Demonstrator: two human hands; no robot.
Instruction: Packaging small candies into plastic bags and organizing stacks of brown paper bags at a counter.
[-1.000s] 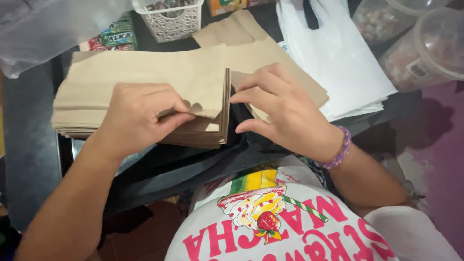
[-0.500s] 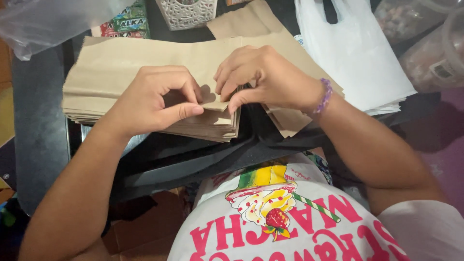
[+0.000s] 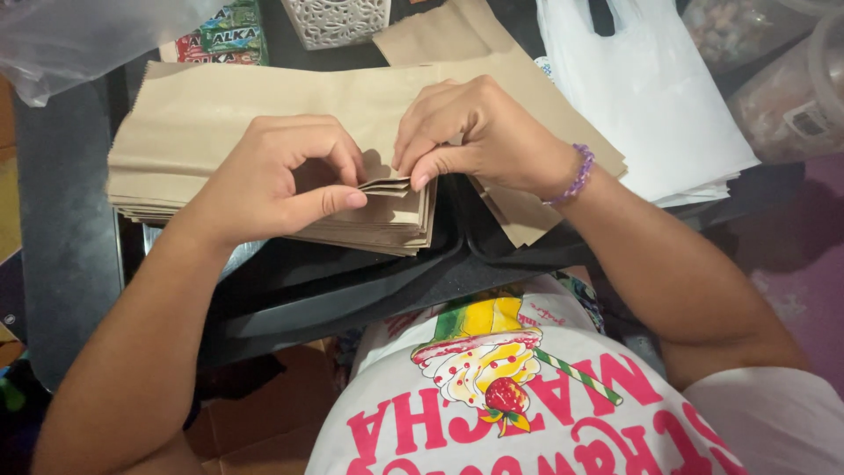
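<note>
a: where's the stack of brown paper bags (image 3: 264, 149)?

b: on the dark worktop (image 3: 61, 220), just below the white basket (image 3: 338, 22). left hand (image 3: 272, 176) and right hand (image 3: 479, 132) pinch its near corner.

a: handling?

b: likely light, thin, floppy; take one sheet edge.

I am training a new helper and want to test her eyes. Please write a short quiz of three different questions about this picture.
1. True or false: both hands pinch the corner of the stack of brown paper bags.
2. Which wrist wears the purple bead bracelet? A left, B right.
3. Fill in: right of the brown bags lie white ____ bags.

Key:
1. True: the left hand and the right hand meet at the near right corner.
2. B
3. plastic
</note>
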